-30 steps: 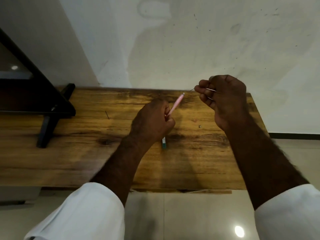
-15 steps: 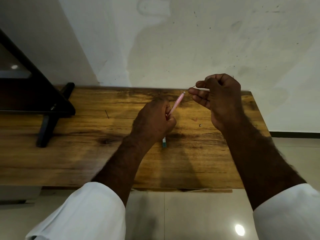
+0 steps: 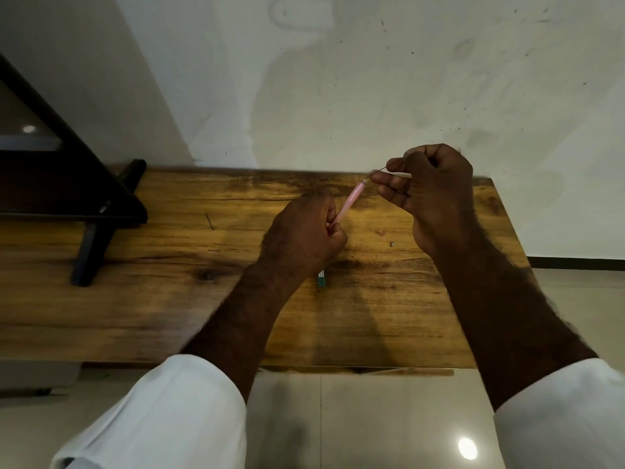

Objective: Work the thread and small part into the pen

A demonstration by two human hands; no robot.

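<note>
My left hand [image 3: 304, 236] grips a thin pink pencil-like barrel [image 3: 350, 201] that slants up and to the right over the wooden table [image 3: 135, 299]. My right hand [image 3: 429, 194] is raised beside the barrel's upper tip, its thumb and fingers pinching a thin dark rod [image 3: 380, 170] whose end pokes out to the left, close to that tip. Further thin pieces lie across the right fingers. A small teal and white tube [image 3: 321, 279] lies on the table just under the left wrist, partly hidden by it.
A black stand [image 3: 98, 231] with a dark panel sits on the table's left part. A thin dark stick [image 3: 209, 221] and a tiny grey bit [image 3: 391, 244] lie on the wood. A white wall rises behind; the tiled floor lies below the front edge.
My right hand has moved left and slightly down, bringing the thin rod's end close to the pink barrel's tip. The left hand has stayed nearly still.
</note>
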